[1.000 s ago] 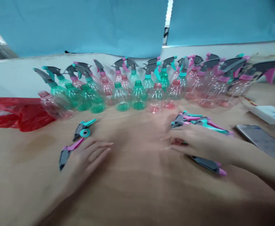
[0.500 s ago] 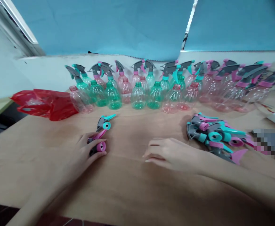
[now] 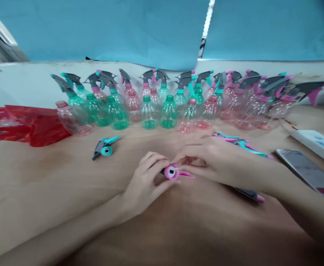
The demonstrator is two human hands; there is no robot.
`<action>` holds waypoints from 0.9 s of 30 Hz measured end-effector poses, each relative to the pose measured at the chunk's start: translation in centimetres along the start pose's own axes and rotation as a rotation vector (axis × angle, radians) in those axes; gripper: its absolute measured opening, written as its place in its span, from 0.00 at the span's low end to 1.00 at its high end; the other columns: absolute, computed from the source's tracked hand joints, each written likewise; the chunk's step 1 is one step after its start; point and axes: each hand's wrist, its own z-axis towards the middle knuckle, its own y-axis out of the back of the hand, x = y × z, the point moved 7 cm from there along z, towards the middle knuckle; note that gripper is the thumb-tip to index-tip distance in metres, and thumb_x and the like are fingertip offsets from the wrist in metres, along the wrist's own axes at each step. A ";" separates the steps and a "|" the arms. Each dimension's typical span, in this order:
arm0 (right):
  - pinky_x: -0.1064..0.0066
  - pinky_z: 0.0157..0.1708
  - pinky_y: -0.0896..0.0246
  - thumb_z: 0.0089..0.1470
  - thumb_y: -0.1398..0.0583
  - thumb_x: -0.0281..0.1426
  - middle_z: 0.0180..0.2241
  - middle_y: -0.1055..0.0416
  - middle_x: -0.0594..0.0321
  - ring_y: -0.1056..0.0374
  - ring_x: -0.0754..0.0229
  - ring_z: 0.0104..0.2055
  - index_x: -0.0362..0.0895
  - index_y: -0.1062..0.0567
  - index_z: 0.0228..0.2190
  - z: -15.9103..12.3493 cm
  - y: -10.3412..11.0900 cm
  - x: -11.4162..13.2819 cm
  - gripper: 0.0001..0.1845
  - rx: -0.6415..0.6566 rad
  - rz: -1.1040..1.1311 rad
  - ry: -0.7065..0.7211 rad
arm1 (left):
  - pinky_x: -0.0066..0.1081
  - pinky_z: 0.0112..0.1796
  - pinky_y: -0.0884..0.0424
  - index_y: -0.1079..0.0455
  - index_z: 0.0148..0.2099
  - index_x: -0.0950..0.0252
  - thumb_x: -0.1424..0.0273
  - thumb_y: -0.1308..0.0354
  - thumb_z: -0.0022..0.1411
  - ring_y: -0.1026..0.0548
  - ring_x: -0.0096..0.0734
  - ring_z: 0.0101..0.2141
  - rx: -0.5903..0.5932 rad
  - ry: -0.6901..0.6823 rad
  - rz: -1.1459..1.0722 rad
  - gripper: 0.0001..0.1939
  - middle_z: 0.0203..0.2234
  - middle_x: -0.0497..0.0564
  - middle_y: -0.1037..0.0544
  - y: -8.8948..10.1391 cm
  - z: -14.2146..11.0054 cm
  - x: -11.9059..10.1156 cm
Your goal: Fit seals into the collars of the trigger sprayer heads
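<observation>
Near the middle of the table, my left hand (image 3: 148, 177) is closed around a grey trigger spray head (image 3: 172, 172). Its pink collar faces me, showing a white inside with a dark hole, and its pink trigger points right. My right hand (image 3: 206, 157) has its thumb and fingers pinched at the collar's right edge; whether a small part is also between them cannot be made out. Left of my hands lies another spray head (image 3: 105, 147) with a teal collar and trigger. A pile of spray heads (image 3: 242, 144) is mostly hidden behind my right hand and forearm.
Clear green and pink bottles without tops (image 3: 149, 112) stand along the back. Behind them are several bottles with spray heads (image 3: 180, 92). A red plastic bag (image 3: 45, 127) lies at left; a phone (image 3: 307, 171) and a white box (image 3: 317, 144) at right.
My left hand has picked up the pink-collared spray head and carried it right. My right hand has come to meet it at the collar. The view has shifted to the right.
</observation>
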 end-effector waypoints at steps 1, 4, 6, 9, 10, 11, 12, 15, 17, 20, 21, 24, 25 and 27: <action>0.73 0.31 0.43 0.58 0.44 0.33 0.33 0.26 0.68 0.32 0.64 0.34 0.47 0.25 0.36 -0.5 0.5 -0.5 0.08 0.014 -0.036 -0.039 | 0.36 0.40 0.31 0.32 0.41 0.65 0.68 0.37 0.57 0.30 0.36 0.38 0.011 0.003 -0.042 0.11 0.36 0.53 0.27 -0.9 0.7 -0.1; 0.73 0.24 0.48 0.57 0.44 0.32 0.27 0.28 0.69 0.34 0.64 0.28 0.47 0.27 0.30 -2.0 1.6 -2.0 0.07 0.060 -0.151 -0.127 | 0.36 0.39 0.31 0.32 0.39 0.66 0.69 0.37 0.57 0.30 0.37 0.38 0.025 0.000 -0.167 0.09 0.34 0.53 0.27 -3.3 2.4 -0.5; 0.74 0.22 0.51 0.57 0.44 0.32 0.25 0.30 0.68 0.37 0.65 0.25 0.45 0.28 0.28 -2.6 2.0 -2.7 0.08 0.059 -0.204 -0.143 | 0.36 0.39 0.31 0.32 0.40 0.66 0.69 0.37 0.57 0.30 0.36 0.37 0.008 -0.019 -0.239 0.10 0.34 0.52 0.27 -4.4 3.0 -0.8; 0.74 0.21 0.52 0.57 0.44 0.32 0.26 0.30 0.67 0.38 0.66 0.24 0.44 0.30 0.27 -2.9 1.9 -3.5 0.08 0.059 -0.192 -0.126 | 0.35 0.38 0.31 0.33 0.42 0.66 0.68 0.36 0.56 0.29 0.35 0.36 -0.008 -0.032 -0.302 0.13 0.34 0.52 0.26 -5.4 3.3 -0.9; 0.74 0.21 0.52 0.57 0.44 0.31 0.26 0.30 0.67 0.37 0.66 0.24 0.44 0.30 0.27 -2.9 1.6 -3.7 0.08 0.070 -0.176 -0.110 | 0.34 0.38 0.31 0.33 0.41 0.67 0.68 0.36 0.55 0.29 0.34 0.35 -0.003 -0.023 -0.308 0.13 0.33 0.52 0.26 -5.6 3.4 -0.8; 0.74 0.22 0.52 0.57 0.44 0.31 0.26 0.31 0.68 0.37 0.66 0.24 0.44 0.31 0.27 -2.9 1.3 -3.8 0.08 0.078 -0.161 -0.088 | 0.33 0.37 0.31 0.32 0.40 0.67 0.68 0.36 0.55 0.29 0.34 0.35 0.004 -0.010 -0.309 0.12 0.32 0.52 0.27 -5.8 3.3 -0.6; 0.73 0.22 0.51 0.57 0.44 0.31 0.25 0.31 0.68 0.37 0.65 0.24 0.44 0.31 0.26 -2.8 1.1 -3.9 0.08 0.079 -0.156 -0.069 | 0.33 0.36 0.31 0.32 0.38 0.67 0.67 0.36 0.55 0.29 0.34 0.34 0.012 0.004 -0.308 0.11 0.32 0.52 0.27 -5.9 3.3 -0.5; 0.73 0.22 0.52 0.56 0.43 0.29 0.22 0.33 0.69 0.38 0.65 0.23 0.45 0.33 0.24 -2.7 0.7 -3.9 0.09 0.062 -0.134 -0.030 | 0.32 0.36 0.31 0.31 0.36 0.67 0.67 0.36 0.55 0.30 0.34 0.35 0.013 0.004 -0.305 0.10 0.31 0.52 0.27 -5.7 3.3 -0.4; 0.73 0.21 0.54 0.54 0.42 0.27 0.20 0.35 0.71 0.40 0.66 0.22 0.45 0.35 0.23 -2.7 0.5 -4.0 0.09 0.060 -0.082 -0.041 | 0.33 0.36 0.31 0.31 0.36 0.67 0.65 0.38 0.57 0.30 0.34 0.34 0.019 -0.017 -0.294 0.11 0.30 0.52 0.27 -5.5 3.3 -0.6; 0.74 0.20 0.54 0.53 0.43 0.26 0.22 0.34 0.71 0.39 0.66 0.23 0.46 0.35 0.24 -2.9 0.4 -4.1 0.08 0.070 -0.034 -0.080 | 0.34 0.36 0.33 0.31 0.34 0.67 0.62 0.43 0.61 0.31 0.34 0.33 0.029 -0.047 -0.263 0.12 0.29 0.52 0.28 -5.4 3.4 -1.0; 0.74 0.20 0.54 0.54 0.43 0.27 0.22 0.34 0.70 0.39 0.66 0.23 0.46 0.35 0.25 -3.0 0.4 -4.1 0.07 0.069 -0.035 -0.088 | 0.34 0.36 0.33 0.31 0.34 0.67 0.61 0.44 0.61 0.31 0.34 0.33 0.028 -0.059 -0.251 0.13 0.28 0.52 0.28 -5.4 3.4 -1.1; 0.75 0.20 0.54 0.55 0.45 0.25 0.21 0.36 0.71 0.41 0.68 0.21 0.46 0.37 0.25 -3.0 0.6 -3.7 0.08 0.076 -0.011 -0.064 | 0.34 0.36 0.34 0.30 0.34 0.67 0.59 0.45 0.62 0.32 0.34 0.34 0.021 -0.099 -0.219 0.15 0.28 0.51 0.29 -5.3 3.3 -1.3; 0.75 0.20 0.54 0.54 0.46 0.24 0.21 0.36 0.72 0.42 0.68 0.21 0.46 0.37 0.25 -2.9 0.6 -3.6 0.08 0.079 0.008 -0.055 | 0.34 0.36 0.34 0.29 0.34 0.66 0.59 0.46 0.62 0.32 0.34 0.34 0.020 -0.109 -0.210 0.15 0.28 0.51 0.29 -5.2 3.3 -1.4; 0.75 0.20 0.53 0.54 0.46 0.23 0.22 0.37 0.72 0.43 0.69 0.21 0.45 0.39 0.25 -2.7 0.6 -3.2 0.09 0.073 0.046 -0.027 | 0.34 0.36 0.34 0.29 0.33 0.66 0.59 0.47 0.63 0.32 0.34 0.35 0.017 -0.116 -0.204 0.15 0.29 0.51 0.28 -5.2 3.2 -1.3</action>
